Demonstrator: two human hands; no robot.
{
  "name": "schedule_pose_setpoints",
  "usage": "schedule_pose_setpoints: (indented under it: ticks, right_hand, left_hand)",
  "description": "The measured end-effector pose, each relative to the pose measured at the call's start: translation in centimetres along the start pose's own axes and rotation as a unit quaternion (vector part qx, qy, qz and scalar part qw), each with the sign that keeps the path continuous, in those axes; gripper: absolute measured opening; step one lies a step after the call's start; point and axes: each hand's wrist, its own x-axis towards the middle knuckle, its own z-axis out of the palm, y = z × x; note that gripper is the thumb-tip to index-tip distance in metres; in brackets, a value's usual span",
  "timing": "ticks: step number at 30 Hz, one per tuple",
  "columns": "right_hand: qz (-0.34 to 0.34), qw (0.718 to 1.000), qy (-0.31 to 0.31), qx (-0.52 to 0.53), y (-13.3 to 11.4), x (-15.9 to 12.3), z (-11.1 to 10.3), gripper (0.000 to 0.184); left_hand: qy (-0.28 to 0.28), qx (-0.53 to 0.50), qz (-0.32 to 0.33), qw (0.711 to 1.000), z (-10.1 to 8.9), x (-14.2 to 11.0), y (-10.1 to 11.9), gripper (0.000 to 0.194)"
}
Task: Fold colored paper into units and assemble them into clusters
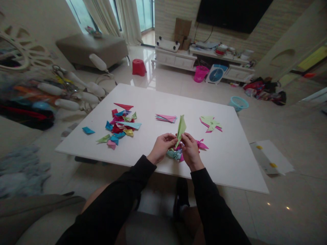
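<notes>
- A green folded paper [181, 126] stood tilted between the left hand [163, 145] and the right hand [189, 149] over the near part of a white bench [230, 163], each grip closed in a fingertip pinch at its lower end.
- From where I stood, the piece, creased into a narrow point, seemed only part-folded, with more shaping likely left.
- Beneath the hands sat a cluster of folded papers [174, 155], partly hidden, a pink pointed piece [203, 146] beside it; these looked further along.
- Mid-bench lay a stack of slim folded papers [166, 118]; to its right, green-and-pink papers [209, 124] overlapped. Whether those awaited more folds, I could not tell.
- A mixed-colour heap of folded pieces [119, 129] occupied the left side, a blue folded piece [88, 130] lying apart.
- Beyond, on a glossy floor [166, 78], stood a red stool [138, 67], a pink basket [201, 74] and a blue-and-white fan [216, 73]; a television [232, 13] hung above.
</notes>
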Motion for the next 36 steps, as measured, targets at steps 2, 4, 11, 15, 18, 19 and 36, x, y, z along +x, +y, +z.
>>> schedule_pose_setpoints:
  ticks: [2, 4, 11, 15, 18, 19, 36]
  right_hand:
    - [-0.003, 1.0, 0.009, 0.0, 0.1, 0.1, -0.1, 0.035]
    - [-0.006, 1.0, 0.01, -0.008, 0.1, 0.1, -0.2, 0.035]
    - [-0.005, 1.0, 0.008, -0.015, 0.1, 0.0, -0.2, 0.034]
    - [0.0, 1.0, 0.014, -0.006, 0.1, 0.0, -0.1, 0.035]
    - [-0.006, 1.0, 0.015, -0.019, 0.3, 0.1, -0.2, 0.033]
    - [-0.01, 0.999, 0.018, -0.026, 0.4, 0.1, -0.2, 0.033]
    - [-0.045, 0.994, 0.056, -0.078, 0.5, 0.3, -0.8, 0.028]
  left_hand:
    - [0.005, 0.0, -0.003, 1.0, 0.0, 0.0, 0.0, 0.046]
    - [0.006, 0.001, -0.004, 1.0, 0.0, 0.1, 0.0, 0.048]
    - [0.008, 0.005, 0.007, 1.0, -0.1, 0.2, -0.2, 0.048]
    - [0.015, 0.016, 0.017, 1.0, -0.2, 0.2, -0.1, 0.043]
    - [0.04, 0.074, 0.051, 0.995, -0.3, 0.3, 0.1, 0.034]
    - [0.049, 0.098, 0.066, 0.992, -0.4, 0.3, 0.3, 0.031]
    - [0.1, 0.111, 0.097, 0.984, -0.7, 0.5, 0.6, 0.026]
